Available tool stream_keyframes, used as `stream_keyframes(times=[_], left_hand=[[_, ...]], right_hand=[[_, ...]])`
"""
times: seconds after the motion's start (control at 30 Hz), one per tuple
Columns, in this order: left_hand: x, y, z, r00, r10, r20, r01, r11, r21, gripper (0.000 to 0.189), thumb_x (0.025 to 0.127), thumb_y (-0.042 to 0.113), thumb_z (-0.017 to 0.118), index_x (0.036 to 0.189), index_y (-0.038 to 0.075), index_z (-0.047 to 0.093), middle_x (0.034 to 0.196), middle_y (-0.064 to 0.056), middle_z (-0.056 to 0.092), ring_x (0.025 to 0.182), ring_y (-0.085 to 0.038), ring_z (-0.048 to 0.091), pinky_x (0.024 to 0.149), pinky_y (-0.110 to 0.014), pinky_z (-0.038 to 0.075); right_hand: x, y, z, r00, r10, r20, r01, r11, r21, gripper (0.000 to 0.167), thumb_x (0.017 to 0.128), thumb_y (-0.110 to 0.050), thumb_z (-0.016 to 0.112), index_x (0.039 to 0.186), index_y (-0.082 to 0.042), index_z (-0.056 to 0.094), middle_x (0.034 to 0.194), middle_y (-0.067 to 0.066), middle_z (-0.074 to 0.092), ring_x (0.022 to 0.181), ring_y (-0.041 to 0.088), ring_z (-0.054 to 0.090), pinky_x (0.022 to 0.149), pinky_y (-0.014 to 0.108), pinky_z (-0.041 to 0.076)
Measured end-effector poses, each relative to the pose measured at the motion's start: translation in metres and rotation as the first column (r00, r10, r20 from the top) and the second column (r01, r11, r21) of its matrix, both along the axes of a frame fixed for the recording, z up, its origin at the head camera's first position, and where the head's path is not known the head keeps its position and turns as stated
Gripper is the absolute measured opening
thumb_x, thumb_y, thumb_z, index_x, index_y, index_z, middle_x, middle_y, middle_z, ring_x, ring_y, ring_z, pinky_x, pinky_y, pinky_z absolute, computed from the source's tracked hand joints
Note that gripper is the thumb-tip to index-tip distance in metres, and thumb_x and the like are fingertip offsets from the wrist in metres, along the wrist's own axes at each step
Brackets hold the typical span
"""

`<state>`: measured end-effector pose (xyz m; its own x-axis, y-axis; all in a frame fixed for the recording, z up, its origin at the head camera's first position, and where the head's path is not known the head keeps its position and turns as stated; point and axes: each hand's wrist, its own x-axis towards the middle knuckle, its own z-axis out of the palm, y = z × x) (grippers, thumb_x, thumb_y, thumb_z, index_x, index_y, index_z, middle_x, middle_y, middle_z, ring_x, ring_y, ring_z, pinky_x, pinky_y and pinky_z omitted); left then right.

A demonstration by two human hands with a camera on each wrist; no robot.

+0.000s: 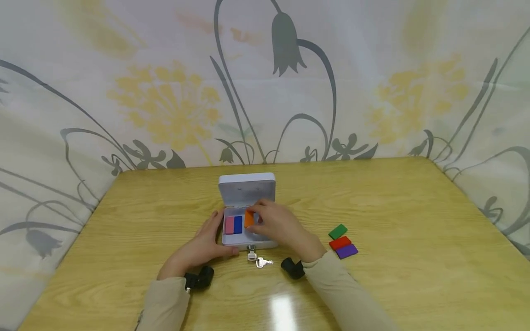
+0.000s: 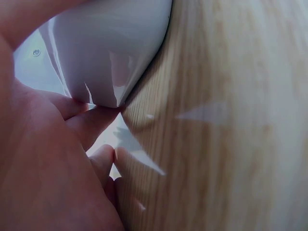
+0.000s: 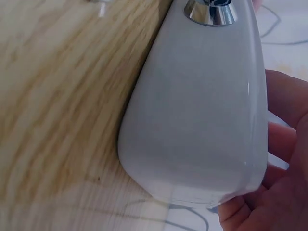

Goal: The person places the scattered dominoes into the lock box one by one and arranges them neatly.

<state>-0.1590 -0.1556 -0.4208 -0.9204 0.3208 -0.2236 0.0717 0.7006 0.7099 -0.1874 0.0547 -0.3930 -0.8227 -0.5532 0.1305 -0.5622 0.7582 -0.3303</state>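
Note:
A small white cash box [image 1: 230, 240] stands on the table with its lid [image 1: 247, 192] raised. Inside its left part lie a pink block [image 1: 229, 225] and a blue block [image 1: 238, 225], side by side. My right hand [image 1: 277, 223] reaches over the box and pinches an orange block [image 1: 249, 219] upright between thumb and fingers, just right of the blue one. With the thumb at the front and fingers along the left side, my left hand [image 1: 203, 244] grips the box corner. The right wrist view shows the front wall [image 3: 192, 106] close up, hiding the orange block.
A key [image 1: 252, 256] sits in the front lock, and a loose key [image 1: 264, 262] lies before it. Green [image 1: 338, 231], red [image 1: 340, 243] and purple [image 1: 347, 251] blocks lie right of the box. A patterned cloth [image 1: 174, 82] hangs behind the wooden table [image 1: 414, 220].

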Motion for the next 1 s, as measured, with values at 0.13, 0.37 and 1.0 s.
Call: stream_keyframes(times=[0.13, 0.37, 1.0], left_hand=[[0.001, -0.004, 0.001, 1.0, 0.009, -0.022, -0.009, 1.0, -0.003, 0.11, 0.065, 0.053, 0.072, 0.145, 0.021, 0.003, 0.148, -0.014, 0.002, 0.133, -0.035, 0.002, 0.099, -0.059, 0.012], [-0.004, 0.005, 0.001, 0.999, -0.009, -0.036, 0.01, 0.999, 0.03, 0.111, 0.063, 0.051, 0.074, 0.145, 0.023, 0.003, 0.148, -0.012, 0.003, 0.133, -0.03, 0.001, 0.101, -0.055, 0.012], [0.0, -0.002, -0.001, 0.998, 0.029, -0.059, -0.028, 0.999, 0.021, 0.11, 0.063, 0.049, 0.076, 0.145, 0.021, 0.008, 0.148, -0.011, 0.007, 0.134, -0.028, 0.004, 0.101, -0.054, 0.012]], right_hand=[[-0.001, -0.006, 0.001, 1.0, 0.002, -0.028, -0.001, 1.0, 0.014, 0.041, 0.076, -0.034, 0.07, 0.11, -0.014, 0.063, 0.101, 0.0, 0.056, 0.074, 0.008, 0.05, 0.064, 0.023, 0.043], [-0.002, 0.0, 0.001, 0.998, -0.038, -0.05, 0.041, 0.998, 0.052, 0.041, 0.075, -0.033, 0.071, 0.11, -0.014, 0.063, 0.095, -0.002, 0.056, 0.07, 0.008, 0.047, 0.06, 0.024, 0.04], [0.002, -0.018, -0.008, 0.993, -0.055, -0.109, 0.071, 0.986, 0.15, 0.034, 0.074, -0.038, 0.07, 0.101, -0.017, 0.066, 0.092, -0.004, 0.059, 0.077, 0.013, 0.056, 0.061, 0.033, 0.046]])
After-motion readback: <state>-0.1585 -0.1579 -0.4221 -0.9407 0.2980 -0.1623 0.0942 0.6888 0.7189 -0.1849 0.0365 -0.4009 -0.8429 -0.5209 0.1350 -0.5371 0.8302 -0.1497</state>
